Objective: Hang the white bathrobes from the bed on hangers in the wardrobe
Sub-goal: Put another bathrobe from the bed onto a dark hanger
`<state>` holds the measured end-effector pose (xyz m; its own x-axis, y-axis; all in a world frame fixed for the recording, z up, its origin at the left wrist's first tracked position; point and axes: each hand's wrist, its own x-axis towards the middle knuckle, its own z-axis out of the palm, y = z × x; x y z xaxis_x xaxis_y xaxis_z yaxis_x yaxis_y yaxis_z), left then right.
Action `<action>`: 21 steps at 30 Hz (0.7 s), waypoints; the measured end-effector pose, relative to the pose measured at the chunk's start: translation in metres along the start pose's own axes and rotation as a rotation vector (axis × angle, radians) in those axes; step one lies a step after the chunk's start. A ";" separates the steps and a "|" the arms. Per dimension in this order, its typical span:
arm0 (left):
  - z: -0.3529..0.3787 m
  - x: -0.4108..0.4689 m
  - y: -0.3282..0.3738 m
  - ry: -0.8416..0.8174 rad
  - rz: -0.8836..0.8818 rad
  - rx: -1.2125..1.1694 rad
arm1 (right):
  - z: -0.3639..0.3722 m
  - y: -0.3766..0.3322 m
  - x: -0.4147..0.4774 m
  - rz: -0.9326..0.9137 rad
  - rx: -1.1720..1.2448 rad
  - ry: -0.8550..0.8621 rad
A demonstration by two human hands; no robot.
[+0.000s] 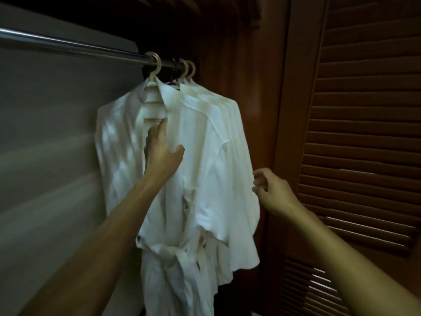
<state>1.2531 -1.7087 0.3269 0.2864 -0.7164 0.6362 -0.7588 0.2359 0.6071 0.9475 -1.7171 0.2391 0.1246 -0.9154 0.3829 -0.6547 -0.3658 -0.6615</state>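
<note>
Nearest, low and to the right beneath the steel rail (68, 45): the right hand (271, 190), fingers loosely curled, holding nothing. It hangs just off the outer sleeve edge of the hung robes, probably ready to steady them. Further in, below the rail's occupied end, the left hand (163, 151) reaches into the neck opening of the front bathrobe (118, 144). Its fingers are extended and its thumb spread, touching the lapel without gripping; whether the fingertips meet the hanger's crossbar cannot be told. Judged a straightening touch, squaring the collar so the robe sits evenly. This robe hangs from the rail on a cream hanger (152, 71), with its belt tied at the waist. Behind it along the rail, packed toward the wooden side panel (239, 65), more white bathrobes (227, 133) hang on similar hangers, shoulders overlapping, likely pushed close to save space. The louvred door (364, 133) stands open off the rail's right end. Hanging looks largely done, though the bed is out of view.
</note>
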 end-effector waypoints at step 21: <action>0.224 -0.350 0.294 -0.724 0.274 -0.382 | -0.278 0.189 -0.394 0.534 -0.117 0.348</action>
<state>0.7984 -1.5355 0.1765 -0.4199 -0.8134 0.4027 -0.4607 0.5733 0.6776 0.5674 -1.3786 0.1431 -0.4769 -0.8509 0.2202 -0.6387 0.1633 -0.7519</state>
